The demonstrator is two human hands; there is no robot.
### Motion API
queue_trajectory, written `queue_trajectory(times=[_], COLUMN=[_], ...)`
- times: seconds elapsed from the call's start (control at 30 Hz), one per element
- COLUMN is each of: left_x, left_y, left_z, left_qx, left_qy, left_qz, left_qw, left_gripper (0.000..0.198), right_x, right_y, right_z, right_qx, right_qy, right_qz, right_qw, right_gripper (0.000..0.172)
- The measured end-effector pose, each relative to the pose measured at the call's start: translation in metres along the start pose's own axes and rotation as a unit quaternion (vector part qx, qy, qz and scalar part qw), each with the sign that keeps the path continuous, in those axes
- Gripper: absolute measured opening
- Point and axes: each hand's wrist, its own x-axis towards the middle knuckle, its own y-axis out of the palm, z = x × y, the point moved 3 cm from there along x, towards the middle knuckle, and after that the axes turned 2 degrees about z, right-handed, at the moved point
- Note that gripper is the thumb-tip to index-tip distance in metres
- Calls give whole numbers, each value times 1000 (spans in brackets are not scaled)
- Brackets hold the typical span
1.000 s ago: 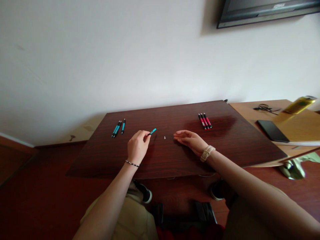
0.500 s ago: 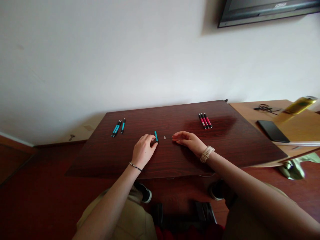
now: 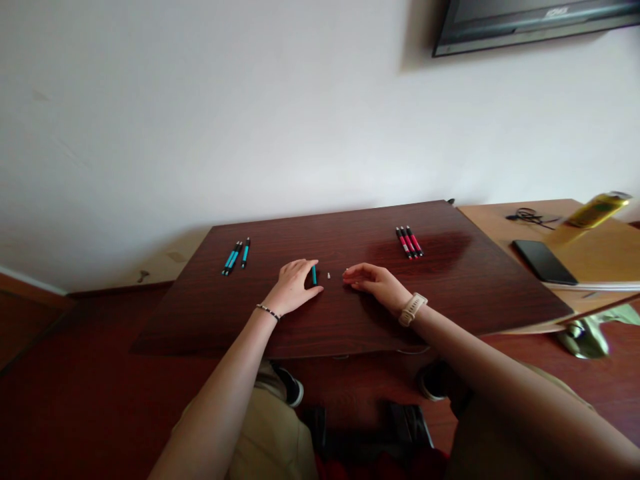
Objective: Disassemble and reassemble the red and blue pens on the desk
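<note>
The left hand (image 3: 293, 285) stood wide around a teal barrel (image 3: 315, 275), hold unclear, between the front and back edges of the desk (image 3: 340, 327), the right hand (image 3: 381, 284) curled, grip unclear, a white tip (image 3: 329, 275) lay between them, teal pens (image 3: 245, 253) near the left edge.

Lighting: moderate, from the right; wall (image 3: 280, 113) palest at centre-right | Shadow: soft, left of the screen (image 3: 540, 27) and beneath the right hand (image 3: 377, 281) | Glare: sheen on the surface's (image 3: 325, 233) right | Dim: floor (image 3: 75, 373) | Blur: screen lettering | Distortion: can (image 3: 600, 209) stretched, edgeward
</note>
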Motion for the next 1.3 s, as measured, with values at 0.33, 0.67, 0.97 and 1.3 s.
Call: queue_trajectory(times=[0.33,0.67,0.97,1.3], left_x=[-4,-10,-1,-2], left_y=[-11,-13,-4,-5], left_z=[-5,-55,5,16], left_qx=[-42,-60,-41,-33], left_qy=[31,111,58,44], left_qz=[-10,-51,1,12], left_qw=[999,991,997,998], left_gripper=[66,45,65,65], right_x=[-2,-3,-3,-1], right_y=[4,14,14,11], right_z=[3,6,5,0], right_qx=[-4,72,59,58], right_qy=[-20,-51,-40,-33], right_qz=[24,84,74,66], right_qw=[999,993,995,996], right_gripper=[29,44,41,43])
